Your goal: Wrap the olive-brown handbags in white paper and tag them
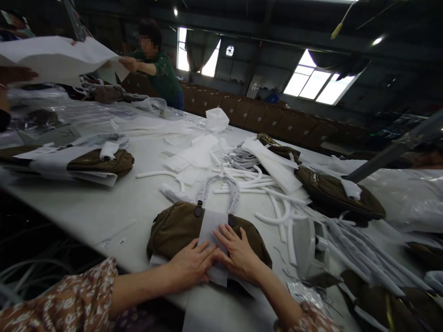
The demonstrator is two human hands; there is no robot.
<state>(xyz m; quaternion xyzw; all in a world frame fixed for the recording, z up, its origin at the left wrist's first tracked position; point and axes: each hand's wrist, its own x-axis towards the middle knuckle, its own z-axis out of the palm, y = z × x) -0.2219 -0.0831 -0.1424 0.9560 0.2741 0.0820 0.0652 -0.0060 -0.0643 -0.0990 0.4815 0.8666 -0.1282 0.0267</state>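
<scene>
A brown handbag (176, 226) lies on the table right before me, its handle (221, 182) wrapped in pale, thin covering and pointing away from me. Around the middle of the bag runs a strip of white paper (212, 221). My left hand (194, 263) rests on the near side of the bag and the strip, fingers stretched out. Just right of it, my right hand (238, 251) lies flat on the strip with its fingers spread. The two hands meet at the thumbs. White paper also shows under the bag's near edge.
White foam tubes (277, 212) and paper sheets (273, 161) are heaped beyond the bag. A paper-banded brown bag (100, 161) lies left, another brown bag (339, 193) right. A tape dispenser (311, 249) stands at my right. Across the table, a person (166, 78) holds a large white sheet (58, 55).
</scene>
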